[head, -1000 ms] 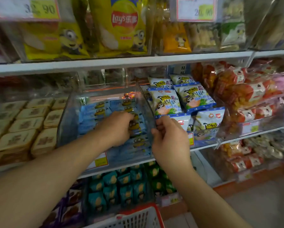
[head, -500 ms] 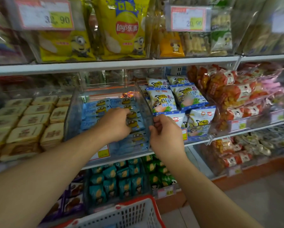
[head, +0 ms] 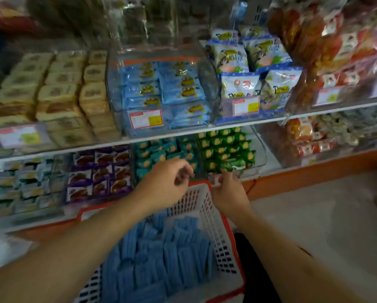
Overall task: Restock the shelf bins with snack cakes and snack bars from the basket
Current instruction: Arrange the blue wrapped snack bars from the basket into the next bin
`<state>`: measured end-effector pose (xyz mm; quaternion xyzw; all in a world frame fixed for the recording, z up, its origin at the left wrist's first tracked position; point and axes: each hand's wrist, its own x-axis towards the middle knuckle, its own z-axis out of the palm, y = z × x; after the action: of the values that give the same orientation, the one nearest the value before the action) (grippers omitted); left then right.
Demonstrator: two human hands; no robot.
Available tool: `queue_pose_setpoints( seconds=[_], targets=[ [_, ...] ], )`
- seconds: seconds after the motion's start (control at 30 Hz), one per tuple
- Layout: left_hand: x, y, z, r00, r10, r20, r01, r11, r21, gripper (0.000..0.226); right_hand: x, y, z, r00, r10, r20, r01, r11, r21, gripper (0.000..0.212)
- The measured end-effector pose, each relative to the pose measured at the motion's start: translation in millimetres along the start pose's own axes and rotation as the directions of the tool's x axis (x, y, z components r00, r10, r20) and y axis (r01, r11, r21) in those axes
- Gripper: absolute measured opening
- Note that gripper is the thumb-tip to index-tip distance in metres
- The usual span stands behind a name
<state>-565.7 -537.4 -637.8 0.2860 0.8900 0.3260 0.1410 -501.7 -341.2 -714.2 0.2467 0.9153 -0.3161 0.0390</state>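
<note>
A white basket with a red rim (head: 207, 206) stands low in front of the shelves, filled with several blue snack packs (head: 161, 254). Above it, on the middle shelf, a clear bin (head: 115, 84) holds matching blue packs (head: 163, 88). My left hand (head: 168, 182) hovers over the basket's far rim with loosely curled fingers and nothing in it. My right hand (head: 229, 191) is just past the basket's right corner, fingers curled; whether they hold anything is unclear in the blur.
Tan cake packs (head: 52, 92) fill the bin to the left, white and blue bags (head: 248, 68) the bin to the right. Purple (head: 100, 171), teal (head: 161, 154) and green (head: 224, 147) packs sit on the lower shelf. Pale floor (head: 314, 215) lies to the right.
Both hands have come down out of the blue-pack bin to the basket's far rim. The view has tilted down, so the basket and its blue packs now show.
</note>
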Motion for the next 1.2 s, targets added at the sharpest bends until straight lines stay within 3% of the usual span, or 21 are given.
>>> queue_pose_setpoints(
  seconds=[0.1,0.17,0.27,0.37,0.5,0.67,0.77,0.87,1.0,1.2],
  targets=[
    [-16.2,-53.8,64.2,0.967,-0.217,0.133,0.209,0.975,0.073,0.014,-3.8,31.4,45.5,0.991,0.077,0.113,-0.059,0.986,-0.156,0.044],
    [-23.1,-84.0,97.9,0.912,-0.348,0.219,0.329,0.937,0.119,0.012,-3.5,43.2,65.4,0.984,0.089,0.152,-0.082,0.995,-0.056,0.032],
    [-26.8,-128.0,133.1,0.849,-0.503,0.164,0.483,0.863,0.147,0.004,1.0,52.6,77.6,0.989,0.087,0.123,-0.084,0.996,-0.033,0.014],
    [-20.7,-165.5,156.8,0.733,-0.676,0.073,0.669,0.737,0.1,0.019,7.0,55.8,81.4,0.983,0.133,0.126,-0.133,0.991,-0.011,0.013],
    [0.1,-186.3,174.4,0.646,-0.756,0.108,0.764,0.639,-0.096,0.04,11.3,54.5,85.7,0.971,0.175,0.16,-0.176,0.984,-0.007,0.016],
    [25.2,-180.6,191.9,0.434,-0.882,0.183,0.848,0.331,-0.415,0.053,12.7,55.9,86.8,0.97,0.184,0.162,-0.184,0.983,-0.011,0.019],
    [31.2,-178.4,199.7,0.366,-0.925,0.104,0.846,0.285,-0.45,0.053,12.8,54.2,87.7,0.967,0.193,0.165,-0.19,0.981,-0.033,0.022],
    [22.7,-173.9,196.3,0.393,-0.919,0.041,0.829,0.334,-0.448,0.055,12.9,51.7,85.2,0.967,0.193,0.165,-0.193,0.981,-0.02,0.024],
    [1.2,-145.1,163.4,0.57,-0.822,0.005,0.731,0.504,-0.461,0.036,9.2,46.8,78.8,0.964,0.187,0.188,-0.192,0.981,0.01,0.022],
    [-41.7,-75.3,86.0,0.791,-0.602,0.113,0.497,0.522,-0.693,0.03,5.1,38.7,72.8,0.954,0.223,0.202,-0.233,0.972,0.027,0.016]
  ],
)
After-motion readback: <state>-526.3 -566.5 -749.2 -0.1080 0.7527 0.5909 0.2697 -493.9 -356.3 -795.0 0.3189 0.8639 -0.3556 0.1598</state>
